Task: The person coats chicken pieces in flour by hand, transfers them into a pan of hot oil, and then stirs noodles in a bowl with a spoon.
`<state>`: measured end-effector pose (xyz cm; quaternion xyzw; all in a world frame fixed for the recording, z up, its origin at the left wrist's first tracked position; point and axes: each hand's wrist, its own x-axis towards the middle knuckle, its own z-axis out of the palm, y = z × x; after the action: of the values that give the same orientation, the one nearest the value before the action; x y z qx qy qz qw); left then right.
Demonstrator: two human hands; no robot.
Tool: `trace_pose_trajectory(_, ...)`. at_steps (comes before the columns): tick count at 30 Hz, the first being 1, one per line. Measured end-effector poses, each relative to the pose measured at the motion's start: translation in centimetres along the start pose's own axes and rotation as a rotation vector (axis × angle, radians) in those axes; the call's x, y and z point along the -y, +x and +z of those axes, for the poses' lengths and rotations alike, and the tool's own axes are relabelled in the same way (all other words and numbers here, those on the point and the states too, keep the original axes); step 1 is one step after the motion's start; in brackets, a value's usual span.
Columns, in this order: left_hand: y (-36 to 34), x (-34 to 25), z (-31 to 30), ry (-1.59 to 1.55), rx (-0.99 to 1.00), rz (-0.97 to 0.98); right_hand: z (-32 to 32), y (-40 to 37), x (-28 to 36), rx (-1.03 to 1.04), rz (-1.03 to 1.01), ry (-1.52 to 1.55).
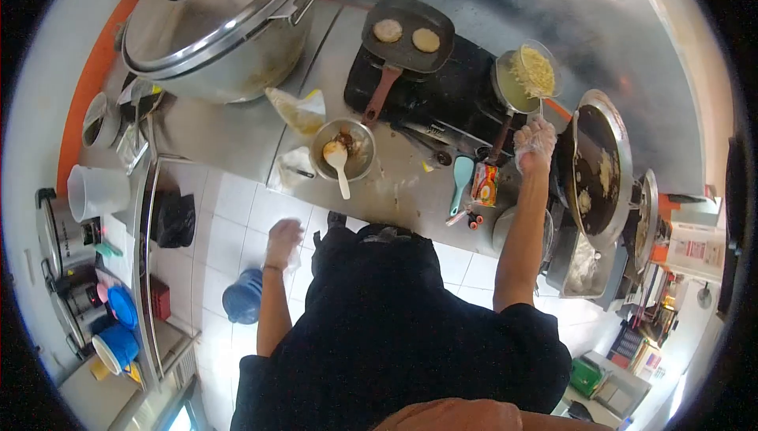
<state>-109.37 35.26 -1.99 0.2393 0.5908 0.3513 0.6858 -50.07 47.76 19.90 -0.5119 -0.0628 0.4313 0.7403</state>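
My right hand (534, 143), in a clear plastic glove, grips the handle of a round strainer (536, 72) full of yellow noodles, held over a small pot (509, 88) on the black stove (442, 88). My left hand (282, 243) hangs low at my side over the white floor tiles; its fingers are curled and I cannot make out anything in it. A dark square pan (408, 32) with two round patties sits on the stove's left burner. A metal bowl (343, 149) with a white spoon stands on the steel counter in front of me.
A big lidded steel pot (217, 24) fills the counter's far left. A large dark wok (596, 170) stands at the right. A teal spatula (460, 182) and a noodle packet (484, 185) lie near the counter edge. Shelves with containers and a blue bucket (243, 295) are at my left.
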Motion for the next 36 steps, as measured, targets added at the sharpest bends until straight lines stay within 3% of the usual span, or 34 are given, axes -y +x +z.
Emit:
trace_pose_trajectory(1,0.0,-1.6,2.3,0.112,0.096,0.084,0.1,-0.2,-0.2,0.006,0.005,0.013)
trace_pose_trajectory(3,0.8,-4.3,6.9,0.0,0.139,-0.03,0.0,-0.5,-0.4,0.013,0.001,0.043)
trace_pose_trajectory(9,6.7,-2.9,13.7,-0.109,-0.026,-0.013,-2.6,1.3,-0.5,0.184,0.088,0.163)
trace_pose_trajectory(16,5.5,-3.2,15.6,-0.176,0.02,0.126,-3.5,1.2,-0.5,0.198,0.095,0.162)
trace_pose_trajectory(21,5.8,0.0,15.8,0.027,0.028,0.069,-3.9,1.0,-0.5,0.218,0.099,0.156)
trace_pose_trajectory(25,5.1,0.5,18.5,0.053,0.135,0.039,-2.8,0.3,-0.2,0.035,0.119,0.021)
trace_pose_trajectory(27,4.7,0.6,19.5,-0.006,0.194,-0.005,-4.1,1.2,-0.6,0.108,0.155,0.066)
trace_pose_trajectory(36,3.5,-0.2,20.8,0.22,0.218,0.126,-5.5,3.5,-2.3,0.141,0.226,0.092)
